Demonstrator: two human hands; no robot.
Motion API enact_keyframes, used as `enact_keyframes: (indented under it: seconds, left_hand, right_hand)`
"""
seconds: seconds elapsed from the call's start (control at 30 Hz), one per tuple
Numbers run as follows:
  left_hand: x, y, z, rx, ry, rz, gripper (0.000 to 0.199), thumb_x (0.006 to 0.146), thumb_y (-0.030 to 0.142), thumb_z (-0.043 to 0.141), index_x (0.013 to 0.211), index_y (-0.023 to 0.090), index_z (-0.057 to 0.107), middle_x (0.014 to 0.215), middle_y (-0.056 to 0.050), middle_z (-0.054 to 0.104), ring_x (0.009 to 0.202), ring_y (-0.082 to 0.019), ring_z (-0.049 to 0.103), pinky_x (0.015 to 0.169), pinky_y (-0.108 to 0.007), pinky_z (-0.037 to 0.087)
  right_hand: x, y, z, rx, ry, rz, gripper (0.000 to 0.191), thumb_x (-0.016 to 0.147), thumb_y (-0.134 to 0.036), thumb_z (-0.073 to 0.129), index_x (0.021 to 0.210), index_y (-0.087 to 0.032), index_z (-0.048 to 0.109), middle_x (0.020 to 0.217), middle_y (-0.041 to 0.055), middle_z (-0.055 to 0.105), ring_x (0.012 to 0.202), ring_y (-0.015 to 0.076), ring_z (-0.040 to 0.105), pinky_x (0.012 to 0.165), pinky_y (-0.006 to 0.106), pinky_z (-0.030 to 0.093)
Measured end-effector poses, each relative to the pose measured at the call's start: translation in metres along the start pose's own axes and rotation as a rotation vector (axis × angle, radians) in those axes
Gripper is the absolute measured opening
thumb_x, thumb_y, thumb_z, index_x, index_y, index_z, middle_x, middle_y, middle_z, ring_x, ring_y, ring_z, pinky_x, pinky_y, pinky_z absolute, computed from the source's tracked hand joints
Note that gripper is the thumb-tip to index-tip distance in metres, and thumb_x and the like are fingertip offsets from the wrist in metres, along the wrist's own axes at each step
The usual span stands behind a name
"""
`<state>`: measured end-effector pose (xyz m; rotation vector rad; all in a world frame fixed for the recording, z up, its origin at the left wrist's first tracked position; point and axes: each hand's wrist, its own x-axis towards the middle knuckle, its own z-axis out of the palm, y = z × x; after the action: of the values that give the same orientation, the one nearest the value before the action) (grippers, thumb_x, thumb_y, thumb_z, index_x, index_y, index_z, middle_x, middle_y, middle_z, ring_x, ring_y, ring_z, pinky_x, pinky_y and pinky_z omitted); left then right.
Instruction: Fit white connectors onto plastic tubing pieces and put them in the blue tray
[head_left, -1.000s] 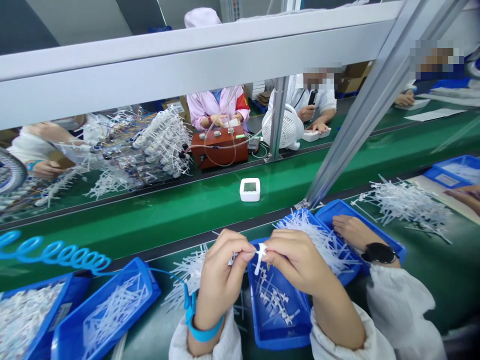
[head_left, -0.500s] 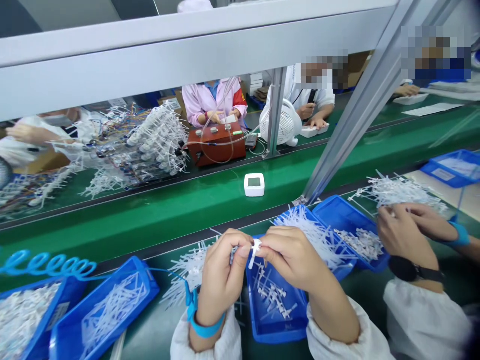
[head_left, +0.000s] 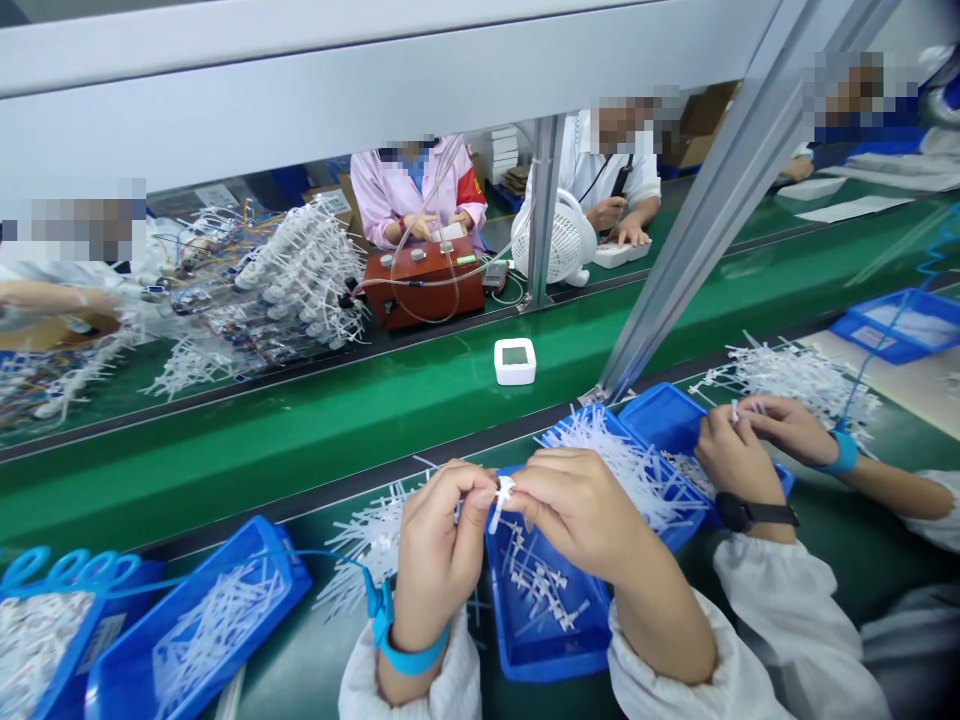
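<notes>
Between my two hands is a small white plastic part (head_left: 502,490) with a short pale strip hanging from it. My left hand (head_left: 444,530), with a blue wrist strap (head_left: 411,655), pinches it from the left between thumb and fingertips. The fingers of my right hand (head_left: 581,510) are closed on its right side. Just below lies a blue bin (head_left: 551,665) with several white parts on strips (head_left: 541,585) in it. Behind my left wrist, a loose heap of white strip pieces (head_left: 367,545) spreads on the green table.
Left stand a blue bin of clear strips (head_left: 217,625) and another of small white parts (head_left: 37,640). A coiled blue cord (head_left: 67,572) crosses them. A heaped strip bin (head_left: 615,465) and a co-worker's hands (head_left: 742,450) are at right. A white display device (head_left: 514,362) sits on the green belt.
The view has shifted slightly. Both my hands keep the white part between them. The co-worker's hands at right have moved left, over the bin of small parts.
</notes>
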<state>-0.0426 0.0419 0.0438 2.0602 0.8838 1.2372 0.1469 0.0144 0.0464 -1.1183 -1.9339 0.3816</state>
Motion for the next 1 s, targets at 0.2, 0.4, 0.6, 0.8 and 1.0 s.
enact_keyframes:
  seconds: [0.2,0.4,0.6,0.8,1.0]
  left_hand:
    - [0.000,-0.001,-0.002,0.089,0.018,0.041,0.013,0.104,0.015,0.056,0.094,0.021,0.063,0.084,0.003,0.065,0.076,-0.008,0.061,0.071,-0.017,0.046]
    - [0.000,0.000,-0.004,0.156,0.085,0.101,0.011,0.101,0.012,0.062,0.095,0.020,0.068,0.085,0.003,0.072,0.076,-0.008,0.068,0.071,-0.016,0.050]
    - [0.001,0.000,-0.010,0.196,0.059,0.161,0.009,0.100,0.014,0.065,0.094,0.020,0.069,0.086,0.003,0.075,0.076,-0.007,0.070,0.072,-0.014,0.052]
    - [0.004,0.001,-0.017,0.202,0.010,0.198,0.008,0.102,0.020,0.065,0.095,0.020,0.069,0.084,0.004,0.074,0.074,-0.007,0.070,0.069,-0.013,0.051]
    - [0.005,0.003,-0.028,0.258,-0.037,0.193,0.011,0.104,0.026,0.062,0.099,0.019,0.070,0.083,0.002,0.071,0.071,-0.007,0.066,0.067,-0.014,0.049]
  right_hand:
    - [0.000,-0.005,0.001,-0.062,0.057,0.006,0.032,0.106,-0.045,0.058,0.083,-0.026,0.071,0.062,0.0038,0.056,0.059,0.0185,0.053,0.055,0.037,0.039]
    - [0.009,-0.012,0.000,-0.071,0.165,-0.067,0.033,0.106,-0.046,0.058,0.082,-0.027,0.072,0.063,-0.0001,0.061,0.055,0.0128,0.056,0.052,0.029,0.045]
    - [0.010,-0.015,0.001,-0.186,0.156,-0.122,0.036,0.107,-0.043,0.054,0.079,-0.026,0.070,0.061,-0.0033,0.061,0.054,0.0104,0.055,0.051,0.026,0.045]
    - [0.004,-0.009,0.006,-0.294,0.085,-0.162,0.031,0.107,-0.037,0.057,0.081,-0.026,0.070,0.064,-0.0026,0.062,0.057,0.0118,0.055,0.055,0.029,0.046]
    - [0.010,-0.012,0.009,-0.219,0.081,-0.136,0.040,0.111,-0.033,0.049,0.075,-0.021,0.063,0.061,-0.0027,0.056,0.057,0.0118,0.051,0.055,0.029,0.036]
